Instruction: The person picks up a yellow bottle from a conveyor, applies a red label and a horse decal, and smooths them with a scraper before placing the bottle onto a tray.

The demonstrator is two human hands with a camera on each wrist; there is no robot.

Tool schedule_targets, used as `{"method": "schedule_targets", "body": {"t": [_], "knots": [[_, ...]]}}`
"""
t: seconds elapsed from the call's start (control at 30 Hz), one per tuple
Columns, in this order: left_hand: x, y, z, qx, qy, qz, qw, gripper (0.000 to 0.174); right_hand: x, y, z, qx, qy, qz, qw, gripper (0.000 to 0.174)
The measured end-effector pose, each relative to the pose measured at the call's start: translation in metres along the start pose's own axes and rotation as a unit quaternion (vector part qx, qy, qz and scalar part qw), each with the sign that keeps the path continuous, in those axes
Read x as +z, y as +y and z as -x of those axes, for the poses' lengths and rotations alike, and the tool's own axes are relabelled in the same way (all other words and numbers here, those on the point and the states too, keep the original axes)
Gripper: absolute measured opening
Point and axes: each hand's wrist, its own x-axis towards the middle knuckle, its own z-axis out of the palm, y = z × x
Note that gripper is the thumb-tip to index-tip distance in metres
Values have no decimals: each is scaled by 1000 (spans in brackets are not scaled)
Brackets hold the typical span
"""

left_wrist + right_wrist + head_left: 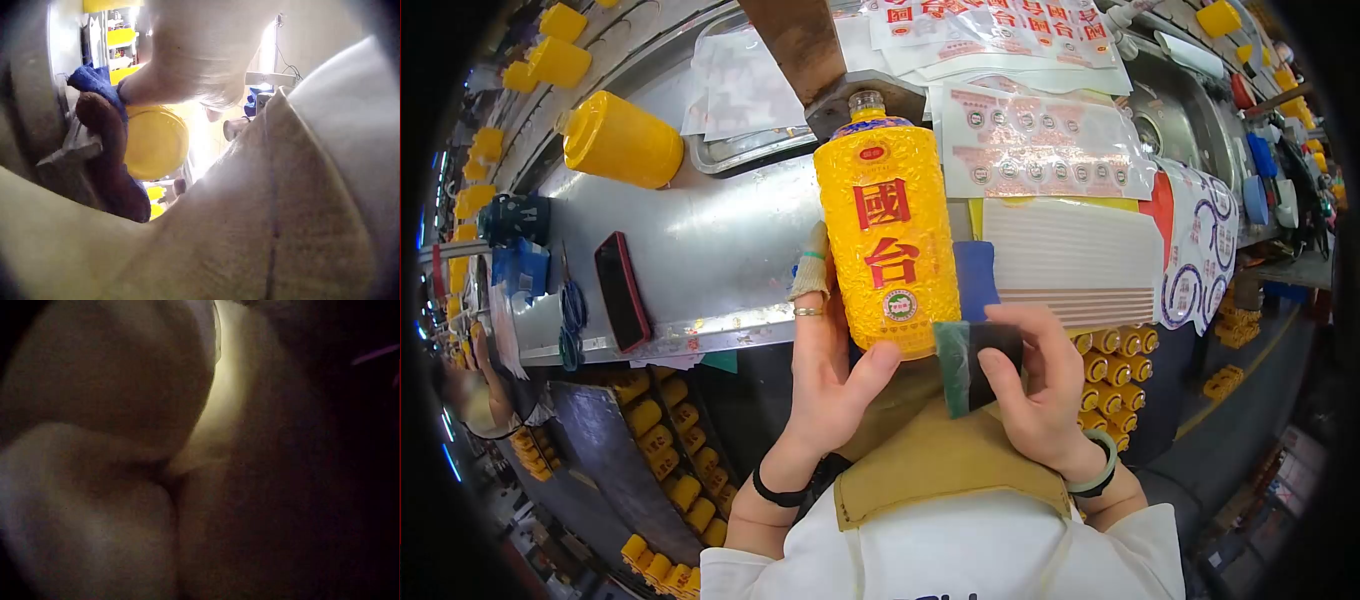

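Note:
A yellow bottle (890, 230) with raised texture and red characters stands tilted in front of me, its clear glass neck pointing away toward a metal bracket. My left hand (825, 375) grips its lower left side, thumb along the base and fingers behind; one finger wears a cloth cover (810, 265). In the left wrist view the bottle's round yellow base (157, 142) shows beyond the hand. My right hand (1050, 385) pinches a flat black scraper (992, 362) with a green edge, right at the bottle's lower right corner. The right wrist view is mostly dark.
Printed decal sheets (1040, 140) and white striped sheets (1070, 250) lie on the right of the metal table (740, 235). Another yellow bottle (622, 140), a red-edged phone (620, 290) and scissors (572, 310) are at left. A metal bracket (800, 45) rises beyond the bottle neck.

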Motion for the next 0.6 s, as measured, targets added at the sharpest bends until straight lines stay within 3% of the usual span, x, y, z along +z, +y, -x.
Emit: {"method": "schedule_targets", "body": {"t": [0.03,0.07,0.13,0.17,0.27,0.37,0.43,0.47,0.5,0.57,0.6], "knots": [[-5,-1,0,17,-21,35,999,107,-1,-2,-1,46,-34,46,997,28],[-10,-1,1,17,-24,33,999,107,0,6,-3,39,-10,30,999,26],[-17,-2,3,56,-57,-114,990,125,-6,11,-5,53,15,58,997,26],[-15,-3,3,55,-58,-115,990,125,-8,9,-6,68,20,51,996,25],[-12,-10,5,44,-2,-215,976,122,-1,1,-4,-5,11,-50,999,24],[-17,-12,3,26,30,-321,946,106,6,5,-5,64,-1,-38,997,23],[0,-1,2,91,86,-341,932,93,-3,15,-7,56,53,19,997,21],[-5,-1,4,122,65,-390,910,94,-6,11,-6,91,72,-9,993,20],[-4,0,4,120,61,-390,911,94,-6,10,-4,94,74,-8,993,20],[-1,0,4,160,74,-378,909,94,-5,7,-1,0,54,-21,998,20],[0,0,3,160,71,-377,909,94,-6,1,0,26,24,8,999,20]]}}
